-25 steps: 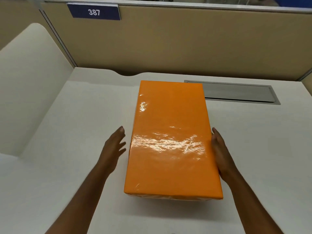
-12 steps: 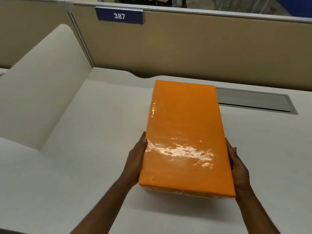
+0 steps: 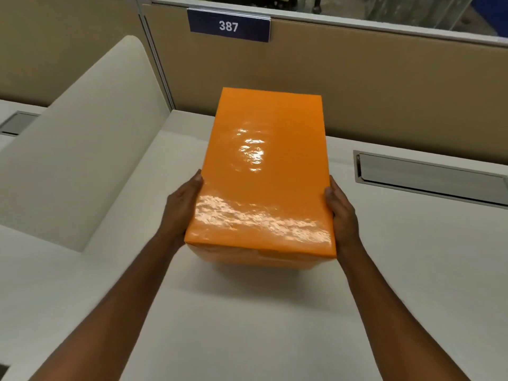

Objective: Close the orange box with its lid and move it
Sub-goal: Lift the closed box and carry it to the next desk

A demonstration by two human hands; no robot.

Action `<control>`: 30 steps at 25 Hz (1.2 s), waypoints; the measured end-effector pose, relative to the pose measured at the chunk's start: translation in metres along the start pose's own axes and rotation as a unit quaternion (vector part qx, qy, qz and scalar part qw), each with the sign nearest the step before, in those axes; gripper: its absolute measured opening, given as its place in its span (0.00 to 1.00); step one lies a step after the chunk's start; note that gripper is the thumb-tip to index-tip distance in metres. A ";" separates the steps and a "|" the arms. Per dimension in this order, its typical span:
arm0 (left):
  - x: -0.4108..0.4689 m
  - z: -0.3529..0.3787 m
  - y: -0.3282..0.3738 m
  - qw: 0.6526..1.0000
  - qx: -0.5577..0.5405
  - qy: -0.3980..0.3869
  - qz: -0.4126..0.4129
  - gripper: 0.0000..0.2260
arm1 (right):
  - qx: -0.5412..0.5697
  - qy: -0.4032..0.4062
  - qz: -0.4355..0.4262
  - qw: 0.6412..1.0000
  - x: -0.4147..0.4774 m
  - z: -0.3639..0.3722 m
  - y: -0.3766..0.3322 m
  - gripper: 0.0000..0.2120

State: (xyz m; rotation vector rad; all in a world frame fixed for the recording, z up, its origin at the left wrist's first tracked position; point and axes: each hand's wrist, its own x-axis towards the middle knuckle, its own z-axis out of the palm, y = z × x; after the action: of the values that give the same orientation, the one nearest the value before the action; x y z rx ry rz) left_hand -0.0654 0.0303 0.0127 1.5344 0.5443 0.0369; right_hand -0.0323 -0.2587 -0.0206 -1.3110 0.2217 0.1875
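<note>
Left hand (image 3: 183, 210): pressed flat against the left long side of the orange box (image 3: 264, 174), near its close end; palm against the wall, thumb up along the lid edge, other fingers hidden behind the side, so curl impossible to judge.
Right hand (image 3: 342, 213): clamped on the right long side of the orange box, opposite the left hand; thumb tip at the lid edge, remaining fingers tucked out of sight beneath or behind.
Grip: a two-sided squeeze, both palms bearing on the orange box.
Orange box: lid (image 3: 261, 215) seated fully, glossy top with glare patches; near end raised clear of the white desk (image 3: 247, 320), a soft shadow beneath it; far end overlapping the beige partition (image 3: 384, 86) from this angle, contact with the desk there hidden.
Beyond the orange box: number plate (image 3: 229, 25) reading 387, mounted on the partition top.
Right of the orange box: grey cable hatch (image 3: 428, 178) set in the desk, well apart.
Left of the orange box: cream divider panel (image 3: 82, 149), apart.
Against a second ago: left hand then open and off the orange box, now closed on its side; right hand then merely alongside.
Against half a second ago: orange box then flat on the desk, now lifted at the near end; more of the front wall showing.
</note>
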 end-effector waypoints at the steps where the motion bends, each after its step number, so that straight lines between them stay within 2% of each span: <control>1: 0.014 -0.010 0.007 1.000 0.000 0.009 0.002 0.16 | 0.001 -0.007 -0.003 1.000 0.012 0.017 -0.001 0.27; 13: 0.147 -0.110 0.044 0.997 0.034 0.061 -0.022 0.23 | -0.024 -0.007 0.001 1.000 0.111 0.169 0.020 0.28; 20: 0.183 -0.143 0.046 0.994 0.082 0.070 -0.022 0.24 | -0.058 0.007 0.006 0.998 0.129 0.213 0.039 0.33; 26: 0.195 -0.149 0.050 0.991 0.116 0.064 -0.002 0.23 | -0.083 0.031 0.010 0.996 0.136 0.233 0.048 0.42; 30: 0.203 -0.155 0.052 0.983 0.164 0.074 0.029 0.21 | -0.110 0.031 0.008 0.993 0.140 0.244 0.051 0.41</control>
State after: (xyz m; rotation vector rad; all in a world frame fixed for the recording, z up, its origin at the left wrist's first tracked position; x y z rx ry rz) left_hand 0.0744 0.2501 0.0072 1.8803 0.6470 0.1105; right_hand 0.1033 -0.0085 -0.0467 -1.5349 0.2697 0.1882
